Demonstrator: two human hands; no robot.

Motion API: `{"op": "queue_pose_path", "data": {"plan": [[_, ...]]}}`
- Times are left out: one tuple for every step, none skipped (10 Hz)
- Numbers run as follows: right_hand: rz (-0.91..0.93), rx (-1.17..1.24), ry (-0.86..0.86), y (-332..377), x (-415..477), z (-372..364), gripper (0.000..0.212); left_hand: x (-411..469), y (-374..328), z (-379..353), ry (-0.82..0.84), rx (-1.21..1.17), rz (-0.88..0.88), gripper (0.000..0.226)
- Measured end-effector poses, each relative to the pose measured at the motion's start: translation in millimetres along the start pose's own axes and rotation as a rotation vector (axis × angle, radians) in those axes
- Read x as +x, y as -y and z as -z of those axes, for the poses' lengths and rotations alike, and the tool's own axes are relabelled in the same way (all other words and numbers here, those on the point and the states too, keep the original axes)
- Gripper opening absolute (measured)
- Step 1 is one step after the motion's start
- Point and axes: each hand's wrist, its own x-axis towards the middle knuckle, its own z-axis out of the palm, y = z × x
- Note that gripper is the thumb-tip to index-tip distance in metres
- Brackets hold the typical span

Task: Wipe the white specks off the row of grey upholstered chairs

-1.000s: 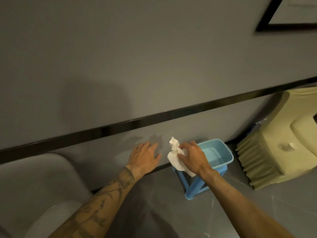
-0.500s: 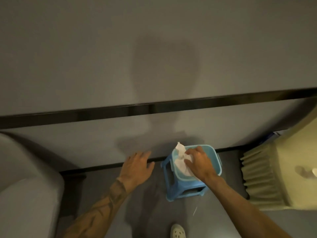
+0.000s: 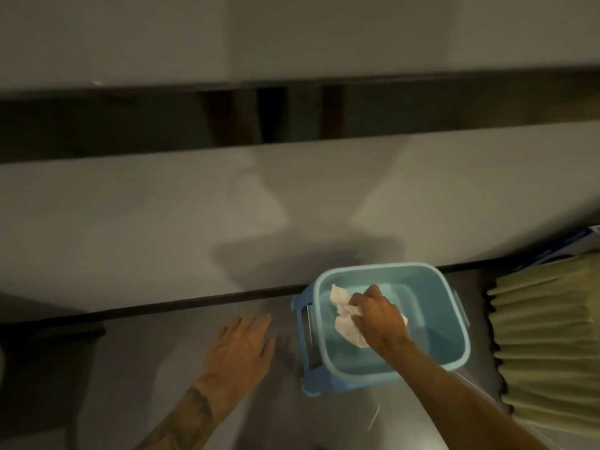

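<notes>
My right hand [image 3: 378,318] grips a crumpled white cloth [image 3: 345,324] and holds it down inside a light blue basin [image 3: 454,323] with water in it. The basin stands on a small blue plastic stool [image 3: 303,319] on the grey floor by the wall. My left hand [image 3: 242,347] hovers with fingers spread and flat over the floor, left of the stool, holding nothing. No grey chair shows clearly in the present view.
A grey wall [image 3: 162,222] with a dark horizontal band [image 3: 130,125] fills the upper view. A stack of cream plastic stools [image 3: 548,345] stands at the right, close to the basin. A dark shape [image 3: 42,368] sits at lower left.
My head has tilted down and closer. My right hand has lowered the cloth from above the basin's rim into the basin. The grey chair at the left has left the view.
</notes>
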Motion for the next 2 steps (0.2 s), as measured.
{"op": "queue_pose_path", "data": {"plan": [[0.004,-0.004,0.039,-6,22,-36,0.031,17,7,-36,0.011,-0.074,0.025,0.054],[-0.008,-0.020,0.041,-11,24,-48,0.033,19,10,-50,-0.031,-0.106,0.026,0.050]]}}
